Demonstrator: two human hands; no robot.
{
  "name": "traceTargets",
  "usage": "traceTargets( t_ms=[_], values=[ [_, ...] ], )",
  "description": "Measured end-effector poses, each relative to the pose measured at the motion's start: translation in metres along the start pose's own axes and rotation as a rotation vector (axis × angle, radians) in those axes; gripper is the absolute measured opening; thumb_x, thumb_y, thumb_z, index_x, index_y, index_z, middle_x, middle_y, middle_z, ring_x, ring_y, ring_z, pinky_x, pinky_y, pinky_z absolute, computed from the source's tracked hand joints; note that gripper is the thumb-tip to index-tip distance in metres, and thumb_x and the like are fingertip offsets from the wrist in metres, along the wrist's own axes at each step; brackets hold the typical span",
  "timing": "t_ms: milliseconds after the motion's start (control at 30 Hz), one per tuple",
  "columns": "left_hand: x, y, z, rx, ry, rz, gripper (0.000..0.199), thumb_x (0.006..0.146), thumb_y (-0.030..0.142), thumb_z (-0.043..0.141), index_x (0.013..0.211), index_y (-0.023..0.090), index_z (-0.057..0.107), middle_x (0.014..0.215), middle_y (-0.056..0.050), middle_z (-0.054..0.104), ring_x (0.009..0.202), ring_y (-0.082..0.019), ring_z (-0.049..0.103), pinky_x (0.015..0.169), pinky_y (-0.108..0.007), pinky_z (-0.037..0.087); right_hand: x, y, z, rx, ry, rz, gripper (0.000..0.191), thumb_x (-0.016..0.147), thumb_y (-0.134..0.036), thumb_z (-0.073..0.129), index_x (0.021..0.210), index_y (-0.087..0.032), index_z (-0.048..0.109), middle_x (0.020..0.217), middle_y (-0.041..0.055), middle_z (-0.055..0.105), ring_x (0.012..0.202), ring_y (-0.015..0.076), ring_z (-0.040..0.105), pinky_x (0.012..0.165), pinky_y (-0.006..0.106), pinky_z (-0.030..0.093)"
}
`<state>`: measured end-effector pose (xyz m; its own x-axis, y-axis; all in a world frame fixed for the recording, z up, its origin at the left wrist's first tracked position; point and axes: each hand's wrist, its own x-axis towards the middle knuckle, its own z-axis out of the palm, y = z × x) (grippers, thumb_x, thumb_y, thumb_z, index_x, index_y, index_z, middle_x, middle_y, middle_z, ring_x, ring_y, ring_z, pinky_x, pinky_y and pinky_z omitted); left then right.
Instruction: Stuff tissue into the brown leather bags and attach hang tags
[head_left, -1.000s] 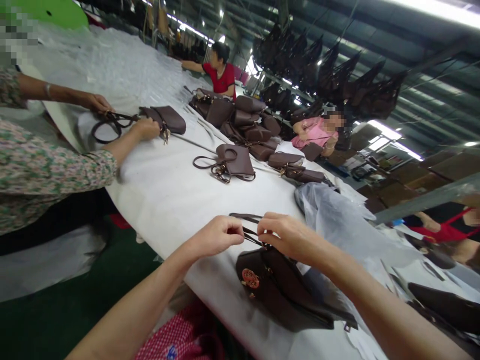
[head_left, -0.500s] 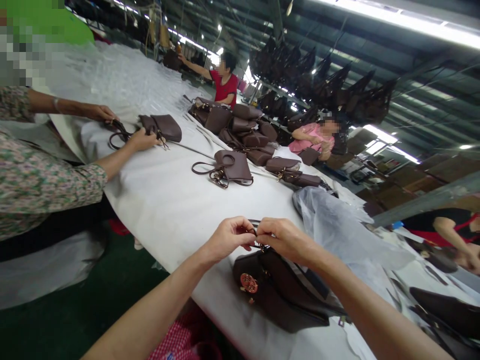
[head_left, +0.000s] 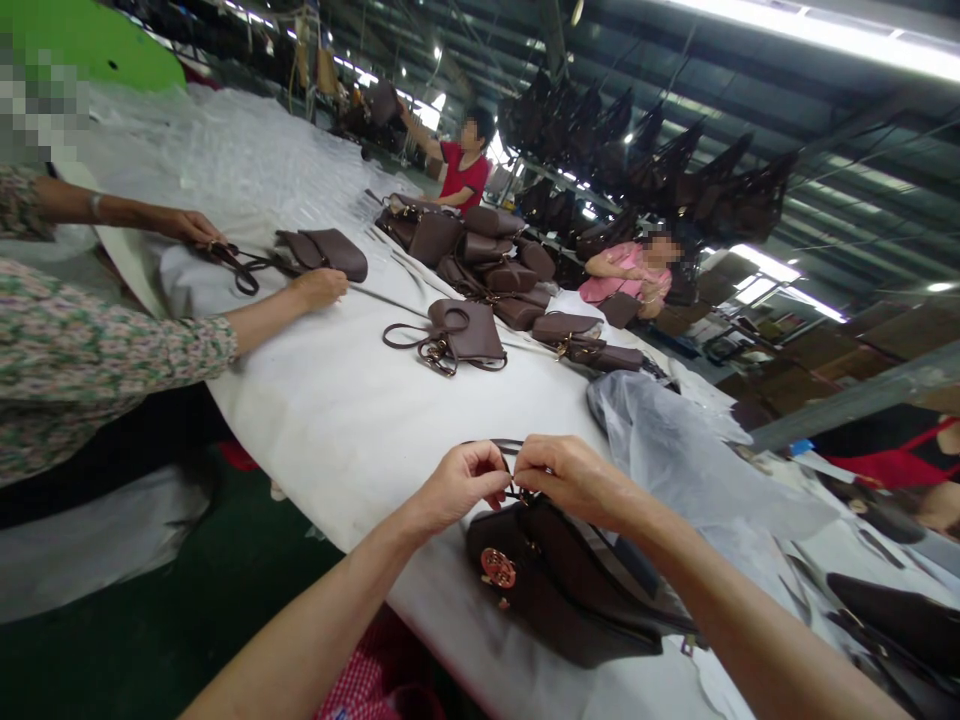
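Both hands (head_left: 514,480) pinch the thin strap (head_left: 508,447) above the dark brown bag (head_left: 577,580); plastic (head_left: 675,450) lies beside it.

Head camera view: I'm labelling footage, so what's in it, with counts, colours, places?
Near bag: one, dark brown, below both hands
Straps: count unclear, dark, between hands
Emblem: one, copper-coloured, on near bag
Other table bags: many, brown, left to right
Hanging bags: many, dark, upper right
Plastic: uncounted, translucent, left and right
Table: one, white, centre
Co-workers: four, floral, red, pink, red-and-black clothing, around table
Left hand: one, bare, at straps
Right hand: one, bare, at straps
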<state>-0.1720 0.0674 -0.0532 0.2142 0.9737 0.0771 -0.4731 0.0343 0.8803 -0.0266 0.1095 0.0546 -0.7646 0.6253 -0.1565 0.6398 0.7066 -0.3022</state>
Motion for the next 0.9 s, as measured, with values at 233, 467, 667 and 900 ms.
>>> traceTargets(
  t_ms=[233,467,667,900],
  values=[
    [0.000,-0.001,-0.001,-0.062,0.042,0.002,0.019,0.064,0.025,0.070,0.065,0.014,0.055,0.056,0.003,0.056,0.049,-0.008,0.053,0.051,-0.020,0.045,0.002,0.005,0.009,0.023,0.063,-0.015,0.015,0.080,-0.013,0.057,0.068,-0.017,0.067,0.068,0.0003,0.063,0.061,0.0111,0.055,0.058,0.022,0.036],
    [0.000,-0.002,0.002,-0.119,0.053,-0.031,0.015,0.063,0.022,0.069,0.064,0.015,0.056,0.054,0.004,0.055,0.048,-0.008,0.051,0.051,-0.021,0.045,0.001,0.002,0.011,0.058,0.120,-0.018,0.013,0.072,-0.009,0.054,0.065,-0.017,0.062,0.065,-0.0008,0.061,0.059,0.0106,0.053,0.057,0.021,0.036],
    [0.000,-0.002,0.001,-0.104,0.046,-0.016,0.009,0.063,0.019,0.065,0.066,0.014,0.057,0.055,0.003,0.055,0.049,-0.009,0.051,0.052,-0.022,0.046,0.000,0.001,0.006,0.134,0.081,0.007,0.013,0.075,-0.012,0.053,0.067,-0.017,0.062,0.065,-0.0014,0.061,0.059,0.0102,0.052,0.059,0.021,0.037],
    [0.000,-0.005,0.000,-0.259,0.050,0.054,0.009,0.060,0.011,0.063,0.065,0.015,0.056,0.075,-0.003,0.065,0.066,-0.012,0.057,0.055,-0.021,0.044,0.001,0.012,0.003,0.377,0.065,0.208,0.004,0.073,-0.020,0.057,0.071,-0.017,0.059,0.058,-0.0048,0.052,0.053,0.0093,0.043,0.051,0.022,0.031]
  ],
)
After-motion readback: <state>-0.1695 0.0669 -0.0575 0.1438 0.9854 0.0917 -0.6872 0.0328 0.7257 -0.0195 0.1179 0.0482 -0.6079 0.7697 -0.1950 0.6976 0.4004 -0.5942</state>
